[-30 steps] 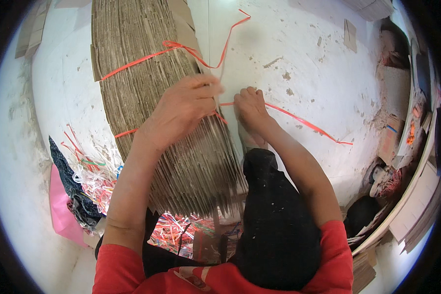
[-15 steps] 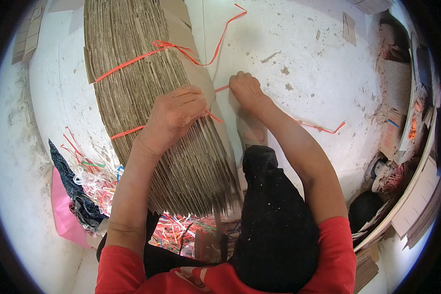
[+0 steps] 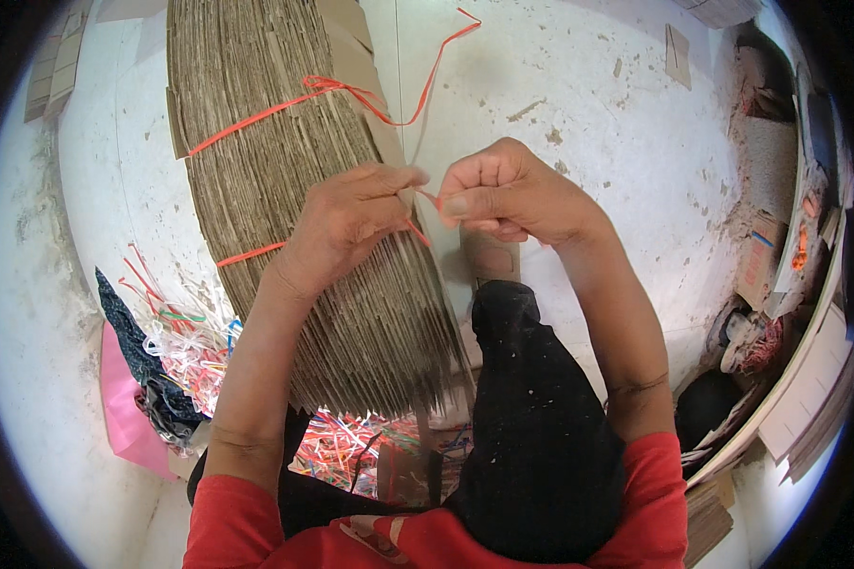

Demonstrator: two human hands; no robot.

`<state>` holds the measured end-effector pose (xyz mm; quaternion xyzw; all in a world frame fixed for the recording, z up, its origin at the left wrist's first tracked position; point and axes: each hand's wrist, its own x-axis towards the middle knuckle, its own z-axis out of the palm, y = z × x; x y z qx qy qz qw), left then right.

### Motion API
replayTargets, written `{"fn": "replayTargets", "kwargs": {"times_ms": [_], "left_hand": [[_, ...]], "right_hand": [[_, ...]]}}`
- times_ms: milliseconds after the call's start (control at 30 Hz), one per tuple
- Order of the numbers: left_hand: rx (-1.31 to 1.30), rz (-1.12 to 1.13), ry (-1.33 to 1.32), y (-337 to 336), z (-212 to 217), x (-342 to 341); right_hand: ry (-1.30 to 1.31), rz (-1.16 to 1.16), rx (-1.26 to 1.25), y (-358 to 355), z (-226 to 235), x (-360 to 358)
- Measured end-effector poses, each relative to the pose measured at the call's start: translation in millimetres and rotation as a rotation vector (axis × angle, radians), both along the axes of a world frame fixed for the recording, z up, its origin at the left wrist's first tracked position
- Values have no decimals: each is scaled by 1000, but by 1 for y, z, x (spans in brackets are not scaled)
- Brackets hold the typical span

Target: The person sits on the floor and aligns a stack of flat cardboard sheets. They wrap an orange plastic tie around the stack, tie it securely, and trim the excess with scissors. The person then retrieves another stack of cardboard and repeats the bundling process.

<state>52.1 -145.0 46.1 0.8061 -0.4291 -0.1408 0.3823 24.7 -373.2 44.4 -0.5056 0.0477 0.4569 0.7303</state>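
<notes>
A long stack of flattened cardboard sheets stands on edge in front of me, leaning a little to the left. One red plastic strap circles its far part, knotted, with a loose tail curling to the right. A second red strap runs across the stack nearer to me. My left hand rests over the stack's right side, its fingers pinching this nearer strap. My right hand, just right of the stack, is closed on the same strap. A short length of strap spans the small gap between both hands.
Shredded, many-coloured strap pieces lie left of the stack and below it. Pink sheet and dark plastic sit at the left. Cardboard pieces and other clutter line the right edge. My black-clad knee is right of the stack.
My right hand has turned over and come nearer to my left hand, shortening the strap between them. The strap's tail that trailed across the floor at the right no longer shows there.
</notes>
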Motion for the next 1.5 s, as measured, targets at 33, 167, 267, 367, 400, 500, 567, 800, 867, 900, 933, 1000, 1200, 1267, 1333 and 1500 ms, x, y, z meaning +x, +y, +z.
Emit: {"fn": "replayTargets", "kwargs": {"times_ms": [33, 167, 267, 367, 400, 500, 567, 800, 867, 900, 933, 1000, 1200, 1267, 1333, 1500], "left_hand": [[-31, 40, 148, -4, 1, -3], [-44, 290, 509, -1, 7, -26], [35, 205, -70, 4, 4, -28], [-99, 388, -268, -3, 13, -27], [-65, 443, -261, -2, 13, -30], [6, 653, -160, -4, 15, -46], [14, 861, 9, -14, 19, -53], [-212, 1093, 444, -19, 19, -45], [-174, 1084, 420, -16, 21, -44], [-165, 1084, 431, -16, 21, -47], [-164, 1080, 431, -17, 22, -45], [-180, 1057, 413, -18, 22, -41], [-110, 968, 357, -14, 23, -44], [-120, 1012, 388, -12, 19, -51], [-150, 973, 351, -12, 17, -42], [-166, 1004, 320, -17, 19, -47]], "right_hand": [[-101, 34, 39, 0, 10, 4], [-842, 149, 66, 30, 47, 33], [-1594, -221, -482, 25, 41, 48], [-1356, -563, -769, 20, 31, 31], [-1131, -616, -761, 22, 30, 16], [-345, -509, -477, 28, 14, -20], [93, -293, -61, 38, -2, -37], [361, -478, 440, 71, -20, -53], [348, -394, 339, 72, -17, -45], [341, -353, 288, 73, -15, -42], [291, -324, 231, 73, -11, -41], [189, -269, 117, 75, -3, -40], [309, -301, 188, 76, -18, -45], [233, -190, 212, 74, -16, -48], [282, -159, 234, 72, -20, -43], [333, -334, 371, 72, -14, -52]]}}
